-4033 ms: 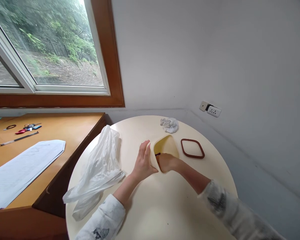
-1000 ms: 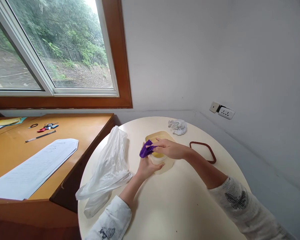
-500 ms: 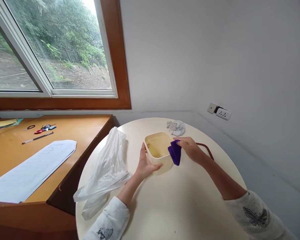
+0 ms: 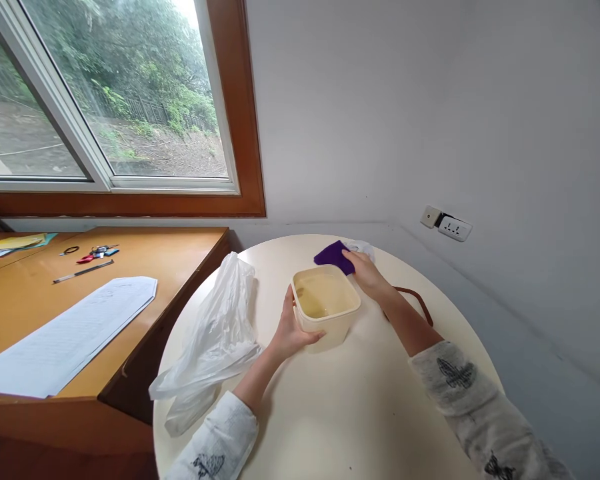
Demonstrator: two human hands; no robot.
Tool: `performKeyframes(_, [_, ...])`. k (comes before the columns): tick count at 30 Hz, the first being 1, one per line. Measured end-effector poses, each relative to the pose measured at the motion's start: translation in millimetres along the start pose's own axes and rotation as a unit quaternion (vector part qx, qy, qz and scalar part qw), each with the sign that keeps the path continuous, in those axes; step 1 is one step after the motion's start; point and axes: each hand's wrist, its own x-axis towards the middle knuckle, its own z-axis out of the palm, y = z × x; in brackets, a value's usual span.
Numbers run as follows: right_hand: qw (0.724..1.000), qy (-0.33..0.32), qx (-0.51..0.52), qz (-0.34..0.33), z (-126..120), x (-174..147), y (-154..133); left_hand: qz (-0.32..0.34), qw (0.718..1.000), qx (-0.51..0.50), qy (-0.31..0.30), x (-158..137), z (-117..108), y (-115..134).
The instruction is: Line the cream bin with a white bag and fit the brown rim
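From the head view, we look down at a square container [image 4: 333, 329] above the middle of a round cream table [image 4: 360, 413], its corners rounded and its wall pale and cream-coloured. We see into it through its uncovered top: the inside is yellowish, with a darker yellow patch low down and a small dark mark near its left corner. We cannot tell whether its base touches the table. Just behind its far rim we find a purple cloth [image 4: 332, 257], spread as a flat, slanting piece with a plain, deep colour. Turning to the hands, we see the left hand [image 4: 288, 332] curved around the container, its fingers along the left wall and its thumb laid across the near wall below the rim. The right hand [image 4: 366, 274] reaches past the container's right side and pinches the cloth's right edge between thumb and fingers. Behind that hand we make out a crumpled white wad [image 4: 364, 249], partly hidden; a brownish-red ring [image 4: 416, 293] shows beyond the right forearm, which covers part of it. To the left of the container, well apart from the right hand, we see a crumpled white plastic bag [image 4: 215, 333] on the table.
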Motion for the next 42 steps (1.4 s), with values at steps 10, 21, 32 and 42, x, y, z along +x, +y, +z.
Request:
performKeyframes(10, [0.998, 0.067, -0.009, -0.012, -17.1, -40.6, 14.8, 0.006, 1.0, 0.025, -0.003, 0.9, -0.6, 5.9])
performKeyframes(21, [0.989, 0.127, 0.077, 0.005, 6.9, -138.2, 3.1, 0.0, 0.997, 0.05, 0.052, 1.6, 6.2, 4.9])
performKeyframes(32, [0.957, 0.274, -0.093, 0.001, -73.4, -113.0, 23.2, -0.057, 0.996, 0.002, 0.074, 0.0, 3.7, 4.1])
performKeyframes(42, [0.82, 0.076, -0.559, -0.095, -115.8, -99.6, 111.9, -0.062, 0.981, 0.097, 0.159, 0.9, -0.1, -11.8])
